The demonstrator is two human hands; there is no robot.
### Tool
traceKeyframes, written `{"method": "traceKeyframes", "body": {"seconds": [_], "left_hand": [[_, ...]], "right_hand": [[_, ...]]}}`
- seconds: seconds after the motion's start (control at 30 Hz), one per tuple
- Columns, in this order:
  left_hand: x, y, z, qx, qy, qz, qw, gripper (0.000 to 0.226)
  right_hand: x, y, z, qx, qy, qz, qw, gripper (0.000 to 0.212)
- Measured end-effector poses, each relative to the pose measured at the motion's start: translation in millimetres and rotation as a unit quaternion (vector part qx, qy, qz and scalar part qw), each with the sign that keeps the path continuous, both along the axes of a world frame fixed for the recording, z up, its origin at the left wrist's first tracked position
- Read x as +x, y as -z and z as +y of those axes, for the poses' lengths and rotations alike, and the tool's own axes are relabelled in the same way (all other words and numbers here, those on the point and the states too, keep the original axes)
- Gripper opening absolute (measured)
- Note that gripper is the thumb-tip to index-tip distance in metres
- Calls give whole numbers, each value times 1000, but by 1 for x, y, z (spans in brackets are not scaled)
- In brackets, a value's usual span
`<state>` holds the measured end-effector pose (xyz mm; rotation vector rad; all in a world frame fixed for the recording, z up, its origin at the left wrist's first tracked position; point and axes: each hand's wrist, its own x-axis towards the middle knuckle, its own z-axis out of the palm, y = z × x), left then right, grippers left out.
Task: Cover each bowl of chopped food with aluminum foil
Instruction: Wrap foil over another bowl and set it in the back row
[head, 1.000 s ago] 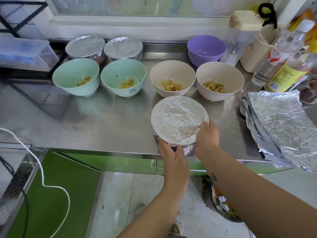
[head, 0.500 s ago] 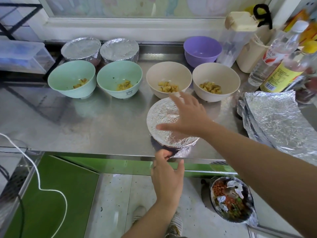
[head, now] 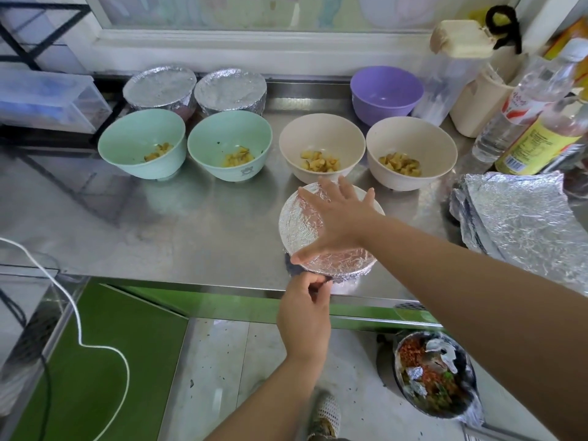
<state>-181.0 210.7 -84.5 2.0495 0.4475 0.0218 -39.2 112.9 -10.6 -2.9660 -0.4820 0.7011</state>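
Right hand has moved over foiled bowl; left hand pinches edge.

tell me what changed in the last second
The right hand left the near rim of the foil-covered bowl and now spreads flat over its top. The left hand slid down and pinches the foil edge under the rim. The four open bowls and foil stack stayed put.

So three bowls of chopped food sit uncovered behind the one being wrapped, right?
Four, not three: the head view shows left green bowl, right green bowl, left beige bowl and right beige bowl uncovered behind the foil-covered bowl being wrapped.
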Motion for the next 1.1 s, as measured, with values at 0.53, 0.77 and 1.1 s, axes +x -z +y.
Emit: {"method": "traceKeyframes", "body": {"seconds": [0.53, 0.77, 1.1], "left_hand": [[15, -38, -11, -543, -309, 178, 760, 15], [24, -57, -13, -585, -365, 196, 697, 13], [21, -79, -11, -569, -341, 146, 734, 21]], "right_hand": [[-2, 5, -2, 1, -1, -17, 1000, 137], [-2, 4, -1, -2, 0, -18, 1000, 136], [-2, 4, -2, -4, -1, -17, 1000, 136]]}}
